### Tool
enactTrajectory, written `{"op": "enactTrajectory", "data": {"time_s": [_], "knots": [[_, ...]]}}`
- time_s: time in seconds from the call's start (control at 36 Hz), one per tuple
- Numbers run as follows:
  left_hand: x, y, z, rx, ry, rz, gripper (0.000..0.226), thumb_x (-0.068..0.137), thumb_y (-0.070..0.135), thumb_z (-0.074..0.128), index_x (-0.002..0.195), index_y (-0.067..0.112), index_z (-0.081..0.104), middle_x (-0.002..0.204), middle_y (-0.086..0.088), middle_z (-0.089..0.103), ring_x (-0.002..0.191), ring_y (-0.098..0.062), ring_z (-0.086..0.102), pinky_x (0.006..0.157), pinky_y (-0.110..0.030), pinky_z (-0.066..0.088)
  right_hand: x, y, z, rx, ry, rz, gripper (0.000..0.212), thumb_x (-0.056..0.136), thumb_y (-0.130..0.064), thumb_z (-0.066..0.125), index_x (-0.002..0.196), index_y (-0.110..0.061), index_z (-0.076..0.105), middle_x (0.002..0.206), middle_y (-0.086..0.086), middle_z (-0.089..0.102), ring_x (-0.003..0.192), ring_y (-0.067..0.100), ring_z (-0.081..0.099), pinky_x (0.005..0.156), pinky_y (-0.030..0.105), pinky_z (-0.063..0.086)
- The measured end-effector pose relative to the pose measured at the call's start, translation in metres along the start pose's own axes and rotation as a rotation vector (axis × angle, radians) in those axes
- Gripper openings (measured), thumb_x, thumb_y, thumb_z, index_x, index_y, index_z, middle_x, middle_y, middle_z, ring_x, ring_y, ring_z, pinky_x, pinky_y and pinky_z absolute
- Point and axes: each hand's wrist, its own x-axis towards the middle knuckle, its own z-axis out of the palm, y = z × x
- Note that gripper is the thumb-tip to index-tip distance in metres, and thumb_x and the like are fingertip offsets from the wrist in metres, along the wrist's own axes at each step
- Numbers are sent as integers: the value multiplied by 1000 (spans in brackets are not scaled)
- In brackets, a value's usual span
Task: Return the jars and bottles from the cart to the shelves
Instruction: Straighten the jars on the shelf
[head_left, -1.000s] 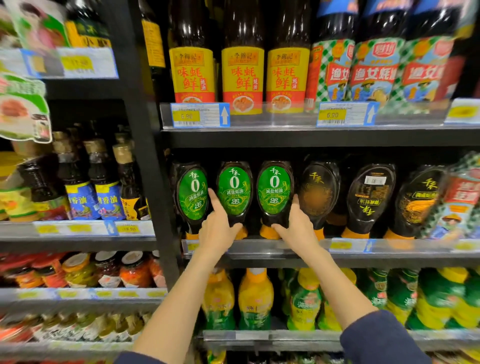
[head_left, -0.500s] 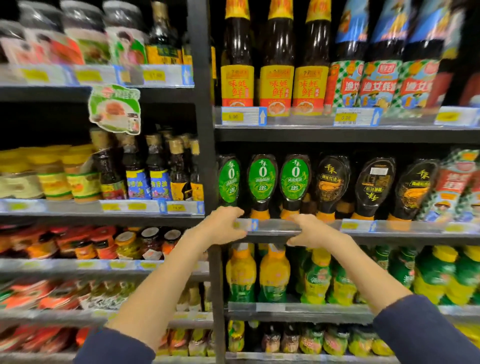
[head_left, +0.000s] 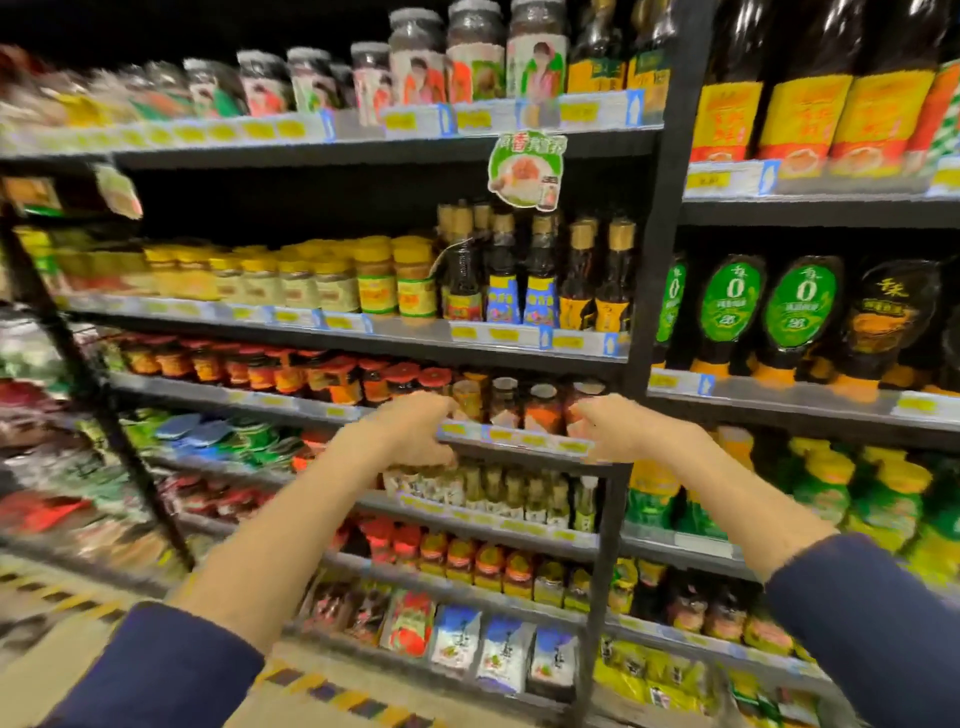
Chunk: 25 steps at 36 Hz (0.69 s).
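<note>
Both my hands hang in front of the shelves with nothing in them. My left hand (head_left: 415, 431) has loosely curled fingers before the jar shelf (head_left: 519, 436). My right hand (head_left: 618, 428) is beside it, fingers loosely bent. The green-label squeeze bottles (head_left: 802, 306) stand upside down on the shelf (head_left: 810, 402) to the right. Small jars (head_left: 540, 402) sit just behind my hands. No cart is in view. The picture is blurred by motion.
A black upright post (head_left: 644, 291) splits the two shelf bays. Yellow-lid jars (head_left: 374, 280) and dark sesame-oil bottles (head_left: 540, 280) fill the shelf above. Tall sauce bottles (head_left: 805, 114) stand top right. Sachets (head_left: 457, 639) hang low. A striped floor line (head_left: 332, 691) runs below.
My hands have let go of the green-label bottles and drawn back and down. The view has swung left and pulled away from the shelves.
</note>
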Motion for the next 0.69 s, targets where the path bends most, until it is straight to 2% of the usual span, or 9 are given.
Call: {"op": "enactTrajectory", "data": {"time_s": [0.11, 0.19, 0.31, 0.39, 0.5, 0.61, 0.69], "knots": [[-34, -58, 2, -8, -13, -96, 67, 90, 31, 58, 146, 12, 27, 151, -7, 33, 136, -24, 35, 107, -35, 36, 21, -56, -3, 1, 11, -107, 69, 85, -26, 63, 144, -12, 30, 143, 10, 42, 128, 29, 43, 98, 35, 40], [-51, -93, 4, -49, -8, -149, 71, 89, 34, 59, 148, 17, 23, 153, -2, 31, 135, -21, 38, 106, -36, 40, 38, -85, -4, -7, -9, -145, 68, 85, -29, 64, 142, -10, 32, 143, 11, 42, 126, 29, 45, 101, 37, 42], [-70, -133, 1, -56, 7, -225, 66, 88, 36, 58, 145, 17, 30, 146, -4, 42, 128, -22, 46, 101, -37, 43, 69, -127, -4, -26, -2, -241, 73, 84, -30, 67, 143, -10, 29, 146, 9, 38, 132, 27, 40, 104, 36, 39], [-71, -165, 2, -47, 31, -262, 63, 86, 36, 61, 141, 20, 35, 136, -4, 52, 119, -23, 53, 98, -40, 46, 96, -153, -5, -7, 30, -294, 73, 81, -27, 69, 142, -10, 33, 145, 8, 40, 129, 27, 43, 103, 39, 41], [-59, -203, -1, -24, 23, -293, 72, 88, 35, 60, 147, 16, 25, 150, -2, 35, 135, -21, 37, 107, -35, 37, 134, -179, -10, 0, 20, -339, 75, 83, -24, 67, 146, -13, 27, 147, 6, 37, 132, 25, 40, 104, 36, 40], [-36, -239, -9, -2, 35, -274, 72, 89, 33, 59, 148, 15, 22, 153, -3, 29, 139, -21, 31, 111, -35, 33, 174, -197, -18, -5, 31, -352, 73, 83, -25, 66, 145, -14, 28, 145, 8, 41, 129, 25, 43, 104, 38, 41], [-20, -262, -13, 9, 50, -265, 73, 89, 36, 58, 148, 16, 20, 154, -2, 28, 139, -20, 30, 111, -34, 31, 197, -207, -25, -13, 25, -361, 75, 85, -25, 65, 147, -14, 23, 151, 5, 32, 136, 23, 35, 106, 33, 36]]}}
